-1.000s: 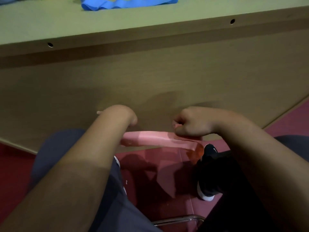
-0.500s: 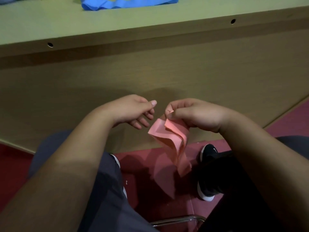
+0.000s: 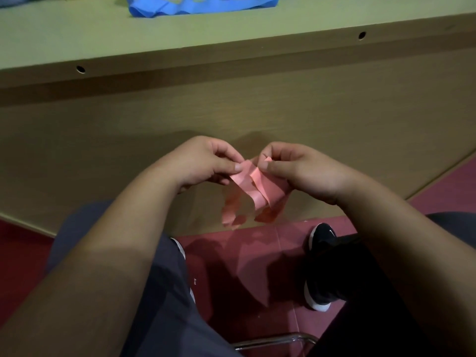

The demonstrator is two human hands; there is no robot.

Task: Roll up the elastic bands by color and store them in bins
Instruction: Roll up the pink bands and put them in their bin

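A pink elastic band (image 3: pixel 253 194) hangs in folded loops between my two hands, below the table's edge and above my lap. My left hand (image 3: pixel 203 162) pinches its left end between thumb and fingers. My right hand (image 3: pixel 296 168) pinches the right end, where the band is bunched at the fingertips. The loops droop down toward the floor. A blue elastic band (image 3: pixel 195 5) lies spread on the tabletop at the far top of the view. No bin is in view.
The wooden table (image 3: pixel 77 42) has a deep front panel right behind my hands. Below are a red floor (image 3: pixel 244 253), my legs, a black shoe (image 3: pixel 322 238) and a chrome chair rail (image 3: pixel 270 342).
The band was stretched flat between both hands, then went slack in my right hand alone. My left hand has now come back and pinches it again; both hands sit higher.
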